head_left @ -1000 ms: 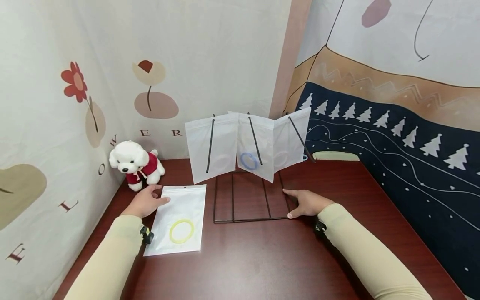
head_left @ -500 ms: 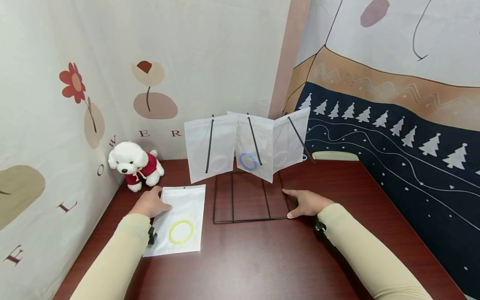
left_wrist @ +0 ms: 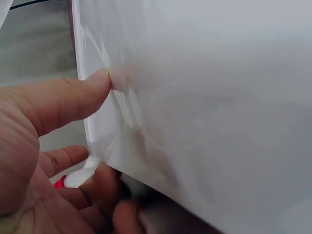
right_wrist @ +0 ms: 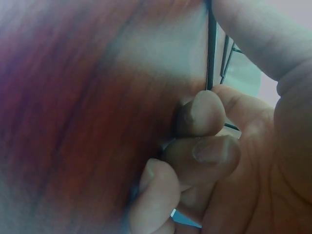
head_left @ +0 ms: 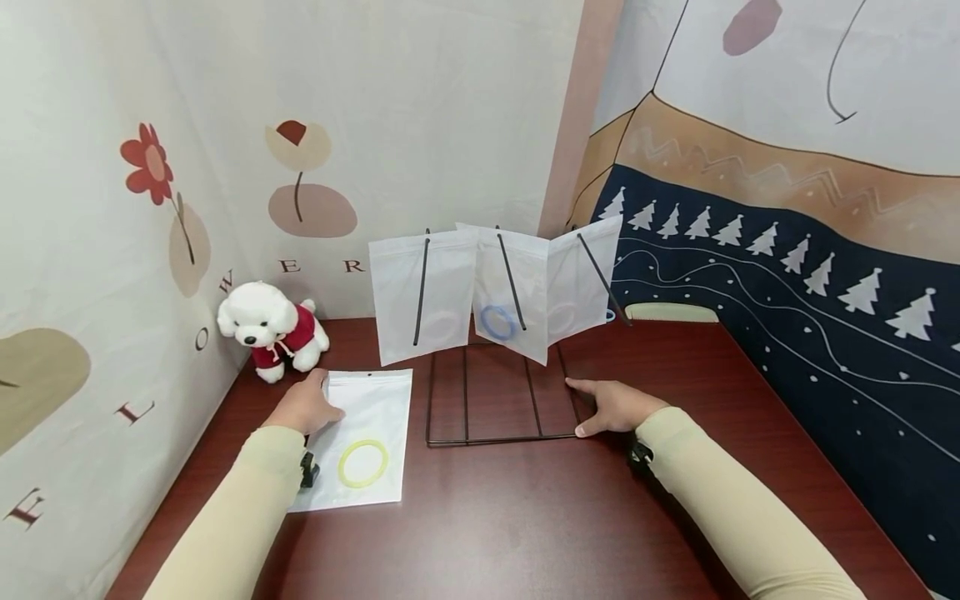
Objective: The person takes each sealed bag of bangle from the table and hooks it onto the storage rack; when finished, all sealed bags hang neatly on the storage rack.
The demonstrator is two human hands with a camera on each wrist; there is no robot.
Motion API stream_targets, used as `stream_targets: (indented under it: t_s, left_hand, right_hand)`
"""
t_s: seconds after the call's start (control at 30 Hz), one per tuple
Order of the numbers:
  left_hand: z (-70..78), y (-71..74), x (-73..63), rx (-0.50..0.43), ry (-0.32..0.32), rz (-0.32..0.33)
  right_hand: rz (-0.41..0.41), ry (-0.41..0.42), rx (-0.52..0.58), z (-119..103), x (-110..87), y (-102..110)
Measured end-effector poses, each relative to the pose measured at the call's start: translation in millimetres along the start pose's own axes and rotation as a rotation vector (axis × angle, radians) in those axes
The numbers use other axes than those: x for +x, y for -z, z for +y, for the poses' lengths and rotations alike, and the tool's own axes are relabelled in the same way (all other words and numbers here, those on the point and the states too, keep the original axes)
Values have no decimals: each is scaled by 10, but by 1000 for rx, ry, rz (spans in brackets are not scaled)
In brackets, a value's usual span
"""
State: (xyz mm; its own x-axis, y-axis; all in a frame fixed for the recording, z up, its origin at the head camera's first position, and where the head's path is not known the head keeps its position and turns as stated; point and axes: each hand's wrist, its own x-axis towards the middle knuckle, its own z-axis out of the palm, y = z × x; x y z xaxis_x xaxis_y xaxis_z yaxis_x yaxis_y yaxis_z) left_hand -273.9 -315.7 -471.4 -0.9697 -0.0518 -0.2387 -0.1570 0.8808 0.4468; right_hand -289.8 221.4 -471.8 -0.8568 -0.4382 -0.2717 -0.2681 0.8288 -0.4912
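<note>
A flat white zip bag [head_left: 378,408] with a yellow ring [head_left: 386,461] showing through it lies on the table at the left. My left hand [head_left: 303,406] pinches its left edge near the zip; in the left wrist view the thumb [left_wrist: 73,100] presses on the front while fingers curl at the edge behind. At a front corner of the black wire rack [head_left: 487,442], my right hand [head_left: 618,406] grips the frame with thumb and forefinger. The right wrist view has its other fingers [right_wrist: 202,114] curled beside the wire.
White zip bags hang on the rack's prongs: a left one [head_left: 397,275], a middle one [head_left: 487,275] with a blue ring [head_left: 486,323], and a right one [head_left: 577,267]. A white toy dog [head_left: 262,312] sits behind the left hand. Printed cloth [head_left: 450,125] walls the table [head_left: 495,525].
My left hand has shifted slightly right and down along the bag's edge and taken hold of it. The right hand and the rack have stayed put.
</note>
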Motion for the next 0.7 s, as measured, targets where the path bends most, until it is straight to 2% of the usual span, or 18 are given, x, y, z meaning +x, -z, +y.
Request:
stream_targets:
  t_s: [0.27, 0.4, 0.57, 0.7]
  left_hand:
    - [-58, -13, 24, -57, -24, 3]
    - [-126, 0, 53, -116, -81, 13]
    - [-186, 62, 50, -230, -177, 20]
    - [-220, 79, 43, -367, -203, 22]
  right_hand:
    - [2, 1, 3, -15, -11, -1]
    - [5, 0, 0, -11, -5, -7]
    - [6, -3, 4, -8, -4, -8]
    - [5, -4, 5, -8, -8, -4]
